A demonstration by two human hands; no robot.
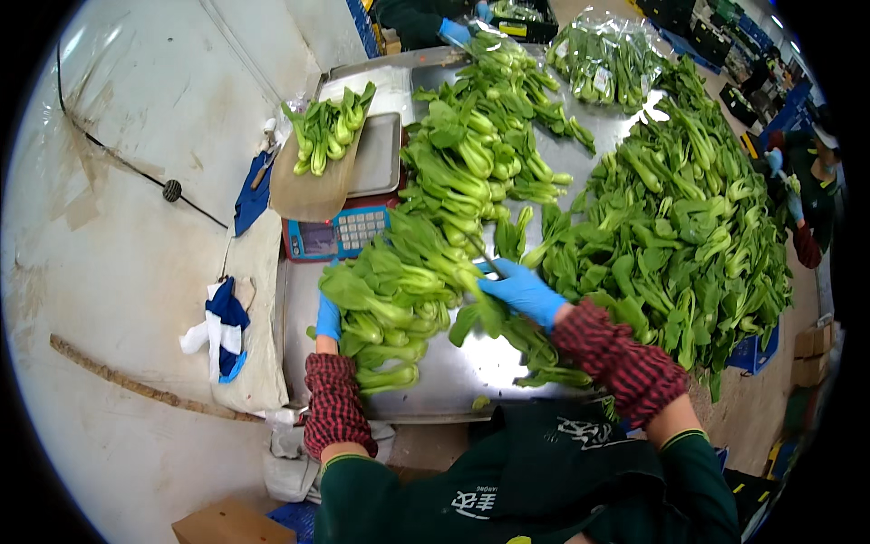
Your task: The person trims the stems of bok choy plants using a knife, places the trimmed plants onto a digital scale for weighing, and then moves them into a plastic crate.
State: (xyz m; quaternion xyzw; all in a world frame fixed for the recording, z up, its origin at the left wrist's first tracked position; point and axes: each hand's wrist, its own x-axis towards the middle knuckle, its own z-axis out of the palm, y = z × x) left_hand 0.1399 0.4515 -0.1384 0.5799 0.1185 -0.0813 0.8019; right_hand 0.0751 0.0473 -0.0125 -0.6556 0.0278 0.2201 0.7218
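My left hand (329, 317), in a blue glove, rests against the left side of a near pile of bok choy (391, 316); its fingers are partly hidden by leaves. My right hand (520, 289), also gloved in blue, holds a bok choy (469, 275) by its base end, along with a thin dark tool whose kind I cannot tell. More bok choy (462, 160) runs up the middle of the metal table (435, 401). A large heap of bok choy (666, 245) lies to the right. Several heads sit in a tan scoop-like tray (312, 194) on a digital scale (360, 230).
Bagged greens (605, 68) lie at the table's far side. A co-worker's gloved hand (454, 32) is at the far edge, and another person (809, 177) stands far right. A wall (136, 204) borders the left; a blue crate (756, 352) is under the heap.
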